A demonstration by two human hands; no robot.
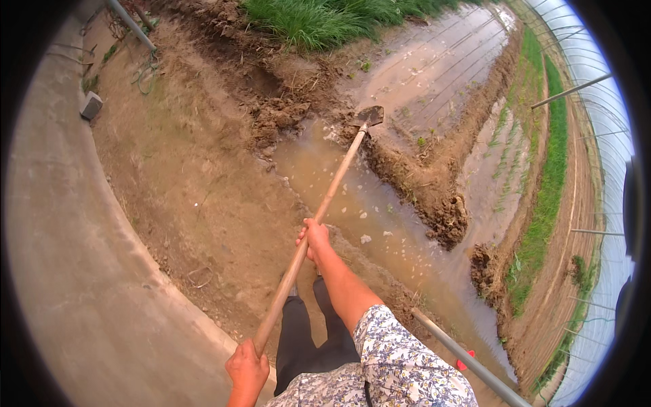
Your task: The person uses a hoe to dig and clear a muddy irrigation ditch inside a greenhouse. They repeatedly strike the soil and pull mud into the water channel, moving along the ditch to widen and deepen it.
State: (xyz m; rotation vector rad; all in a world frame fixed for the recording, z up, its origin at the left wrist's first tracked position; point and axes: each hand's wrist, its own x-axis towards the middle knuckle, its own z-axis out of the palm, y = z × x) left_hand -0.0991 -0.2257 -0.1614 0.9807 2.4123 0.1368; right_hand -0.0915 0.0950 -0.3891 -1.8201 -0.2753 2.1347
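Observation:
A long wooden handle (pixel 333 188) runs diagonally across the middle of the head view, with a muddy metal hoe or shovel blade (pixel 371 116) at its far end. The blade rests at a soil bank beside the flooded bed. My left hand (pixel 247 365) is closed around the handle's near end at the bottom. Farther up, near the picture's middle, my right hand (pixel 312 237) grips the same handle. Muddy water (pixel 366 203) with bits of foam lies in a channel under the handle.
A concrete wall (pixel 66 229) curves along the left. Earth ridges (pixel 442 203) border the channel and planted beds at right. A metal pole (pixel 468 356) slants at lower right, near a red object (pixel 465 360). Tall grass (pixel 315 20) grows at the top; a grey block (pixel 91 106) sits by the wall.

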